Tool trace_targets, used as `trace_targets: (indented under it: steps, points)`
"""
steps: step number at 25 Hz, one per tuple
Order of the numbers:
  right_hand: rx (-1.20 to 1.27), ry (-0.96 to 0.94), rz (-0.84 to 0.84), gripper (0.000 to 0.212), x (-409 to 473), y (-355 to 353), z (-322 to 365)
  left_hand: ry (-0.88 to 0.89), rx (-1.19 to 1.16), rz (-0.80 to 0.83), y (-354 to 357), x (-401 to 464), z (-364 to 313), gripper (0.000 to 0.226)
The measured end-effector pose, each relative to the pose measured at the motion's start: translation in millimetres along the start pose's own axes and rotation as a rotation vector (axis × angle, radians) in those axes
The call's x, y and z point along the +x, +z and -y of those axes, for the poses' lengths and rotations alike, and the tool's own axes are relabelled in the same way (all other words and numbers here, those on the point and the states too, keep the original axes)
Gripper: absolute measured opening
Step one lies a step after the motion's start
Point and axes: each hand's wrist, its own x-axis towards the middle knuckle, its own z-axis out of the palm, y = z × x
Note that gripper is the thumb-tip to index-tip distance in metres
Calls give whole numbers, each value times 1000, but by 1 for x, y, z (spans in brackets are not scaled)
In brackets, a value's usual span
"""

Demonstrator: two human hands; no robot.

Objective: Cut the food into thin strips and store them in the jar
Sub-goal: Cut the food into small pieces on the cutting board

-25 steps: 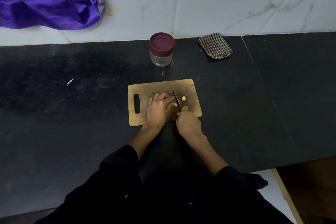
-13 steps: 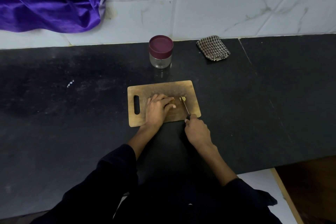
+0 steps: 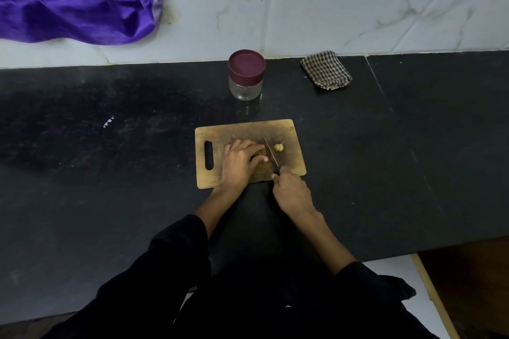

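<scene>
We find the board (image 3: 248, 129) at centre frame on the dark surface (image 3: 110, 173). The left hand (image 3: 240, 160) lies on the board, fingers (image 3: 259, 158) curled over something we cannot see; we judge it to be the uncut food, and the fingers seem to hold it down, but the hand hides it. The right hand (image 3: 292, 192), at the board's lower edge, has its fingers wrapped round the handle of the knife (image 3: 270, 153). The blade runs up-frame, just right of the left fingertips. A small pale cut piece (image 3: 278, 147) lies on the board just right of the blade, apart from it.

The jar (image 3: 246, 74) stands above the board, well apart, with its maroon lid on. It looks empty. A checked cloth (image 3: 326, 70) lies to its right.

Our assessment: slicing is under way, storage not begun. To do this step well, we recommend:
- left fingertips tucked back, knuckles guiding the blade;
- blade brought down straight, advanced only slightly per cut for thin strips;
- the food pinned flat, since a small piece may roll;
- the lid removed before transfer.
</scene>
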Motion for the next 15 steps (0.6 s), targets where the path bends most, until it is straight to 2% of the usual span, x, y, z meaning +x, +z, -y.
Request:
trace_targets:
  steps: [15]
  points:
    - [-51, 9, 5, 20, 24, -7, 23, -14, 27, -13, 4, 0, -1, 29]
